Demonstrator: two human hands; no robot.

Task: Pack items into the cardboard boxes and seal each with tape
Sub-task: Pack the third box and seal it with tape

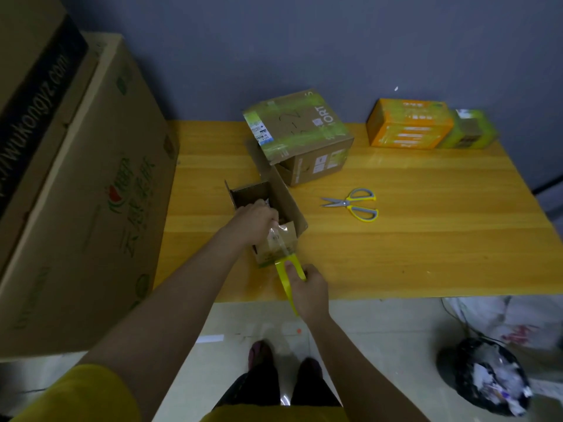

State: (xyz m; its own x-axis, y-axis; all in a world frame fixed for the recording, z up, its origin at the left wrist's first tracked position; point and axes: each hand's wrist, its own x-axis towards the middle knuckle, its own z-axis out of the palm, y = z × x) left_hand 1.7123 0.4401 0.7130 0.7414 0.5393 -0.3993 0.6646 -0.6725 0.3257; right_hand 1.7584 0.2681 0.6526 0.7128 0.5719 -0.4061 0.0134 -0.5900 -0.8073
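Head view: a person stands at a yellow wooden table [396, 254]
Small cardboard box [274, 226]: near the table's front edge, top flaps open
Left hand [256, 222]: fingers curled, pinching the clear tape end against the box's near flap
Right hand [307, 289]: wrapped round the yellow tape roll [289, 278], just in front of the box
Scissors [355, 204]: lying flat, right of the box
Taped boxes: larger carton [300, 132] behind; orange box [408, 126] far right

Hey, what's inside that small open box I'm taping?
Inside the small box, only bare cardboard walls show. The left hand and the taped flap cover whatever is packed below.
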